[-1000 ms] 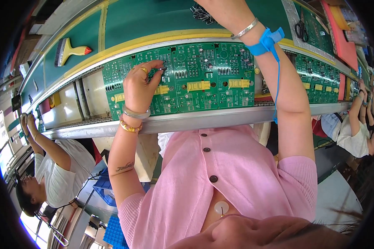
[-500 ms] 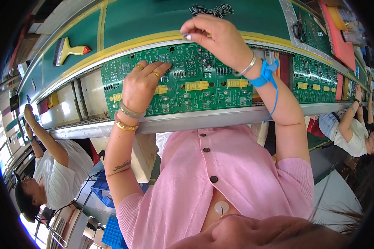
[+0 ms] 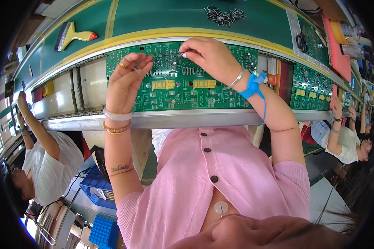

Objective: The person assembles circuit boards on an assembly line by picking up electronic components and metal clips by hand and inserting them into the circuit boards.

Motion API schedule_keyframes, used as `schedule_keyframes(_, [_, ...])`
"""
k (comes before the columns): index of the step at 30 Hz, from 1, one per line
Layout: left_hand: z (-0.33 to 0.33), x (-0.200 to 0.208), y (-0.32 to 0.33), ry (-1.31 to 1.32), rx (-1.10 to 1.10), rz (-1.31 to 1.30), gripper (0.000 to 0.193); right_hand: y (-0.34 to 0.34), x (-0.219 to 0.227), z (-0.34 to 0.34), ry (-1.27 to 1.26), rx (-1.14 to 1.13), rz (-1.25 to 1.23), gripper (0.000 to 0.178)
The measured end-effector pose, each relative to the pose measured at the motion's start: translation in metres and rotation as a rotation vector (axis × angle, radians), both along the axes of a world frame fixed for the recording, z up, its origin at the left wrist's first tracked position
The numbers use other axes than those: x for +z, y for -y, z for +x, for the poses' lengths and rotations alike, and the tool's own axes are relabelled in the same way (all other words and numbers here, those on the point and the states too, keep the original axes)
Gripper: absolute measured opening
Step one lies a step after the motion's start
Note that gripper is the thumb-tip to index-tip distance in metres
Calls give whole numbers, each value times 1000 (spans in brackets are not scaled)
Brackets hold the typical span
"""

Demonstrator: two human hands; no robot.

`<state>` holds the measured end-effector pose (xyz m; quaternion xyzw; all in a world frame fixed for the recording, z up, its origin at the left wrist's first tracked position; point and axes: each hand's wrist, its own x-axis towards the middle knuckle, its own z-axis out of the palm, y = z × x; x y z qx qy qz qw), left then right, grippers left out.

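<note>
A long green circuit board (image 3: 153,101) lies in front of me on a rail, with small parts and yellow blocks (image 3: 204,84) on it. Above its middle, my right hand (image 3: 210,58) is closed in a pinch at thumb and forefinger. A tiny dark part shows at those fingertips, too small to name exactly. My left hand (image 3: 126,81) is raised over the board's left end, palm turned up and fingers loosely bent apart. Nothing clear shows in it. A blue wrist strap (image 3: 253,85) with a cord circles my right wrist.
A pile of small wire-legged parts (image 3: 225,16) lies on the green bench beyond the rail. A yellow-handled brush (image 3: 77,36) is at far left, black scissors (image 3: 300,40) at right. Another circuit board (image 3: 311,89) sits to the right. People work on both sides.
My right hand has come down from near the bench's yellow edge to over the board. My left hand has lifted off the board and turned palm up. The board has shifted slightly right.
</note>
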<state>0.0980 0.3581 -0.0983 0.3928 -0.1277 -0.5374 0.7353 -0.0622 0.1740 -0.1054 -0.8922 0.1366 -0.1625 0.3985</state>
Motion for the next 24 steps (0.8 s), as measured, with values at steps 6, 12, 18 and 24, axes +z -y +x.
schedule_keyframes(6, [-8, -8, -19, -110, -32, 76, 13, -4, -7, 15, 14, 86, -107, 9])
schedule_keyframes(12, [-5, -15, -21, -291, -250, -203, 14, -7, -7, 20, -14, 146, -199, 9])
schedule_keyframes(18, [-17, -10, -20, 12, -31, 146, 16, -10, -5, 21, -40, 170, -311, 5])
schedule_keyframes(24, [-15, -21, -23, 106, -76, 54, 17, -7, 2, 26, -155, 259, -377, 13])
